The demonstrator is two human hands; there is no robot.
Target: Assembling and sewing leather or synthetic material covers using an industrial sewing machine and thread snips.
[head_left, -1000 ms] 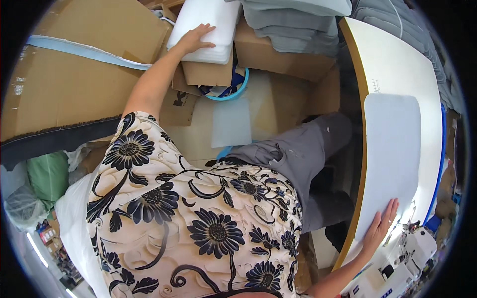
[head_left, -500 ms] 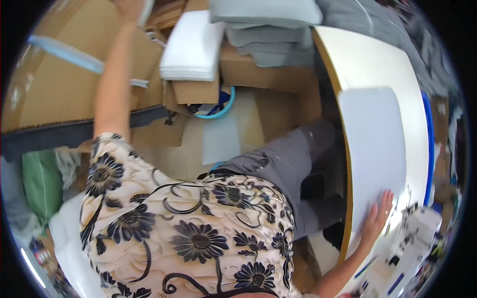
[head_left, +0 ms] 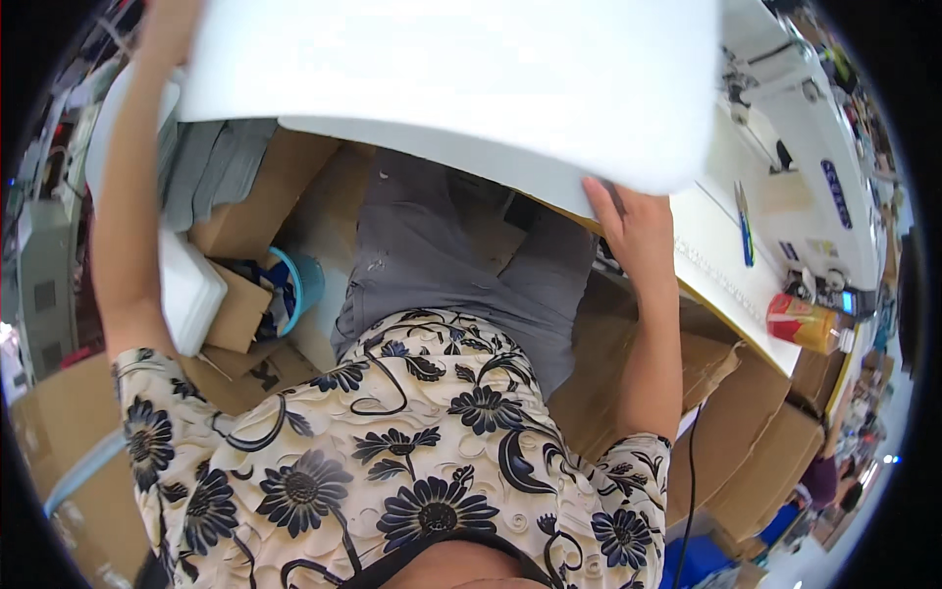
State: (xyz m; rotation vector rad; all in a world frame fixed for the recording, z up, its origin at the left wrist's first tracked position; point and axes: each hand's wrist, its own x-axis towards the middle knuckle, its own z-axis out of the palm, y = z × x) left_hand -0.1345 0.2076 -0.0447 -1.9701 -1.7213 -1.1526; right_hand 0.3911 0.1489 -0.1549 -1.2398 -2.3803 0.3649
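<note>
A broad white sheet with rounded corners [head_left: 451, 69] spreads across the top, raised over the table and hiding much of it. My left hand [head_left: 172, 29] grips it at its far left edge, the fingers cut off by the picture's border. Beneath it a pale grey sheet [head_left: 432, 147] lies along the table's near edge. On that grey sheet, by the white sheet's near right corner, rests my right hand [head_left: 638, 226]. Its thumb is stretched away from the fingers, whose tips the white sheet covers.
A white sewing machine [head_left: 824, 128] stands at the right, with small thread snips [head_left: 745, 231] beside it. A bottle with a red and yellow label [head_left: 810, 324] lies near the corner. Left are grey folded cloths [head_left: 211, 172], white pads [head_left: 188, 294], a turquoise bin [head_left: 307, 285] and cardboard [head_left: 78, 412].
My body has turned from the boxes on the left to face the table. My left hand has brought the white sheet over it, and my right hand is now at the sheet's near corner.
</note>
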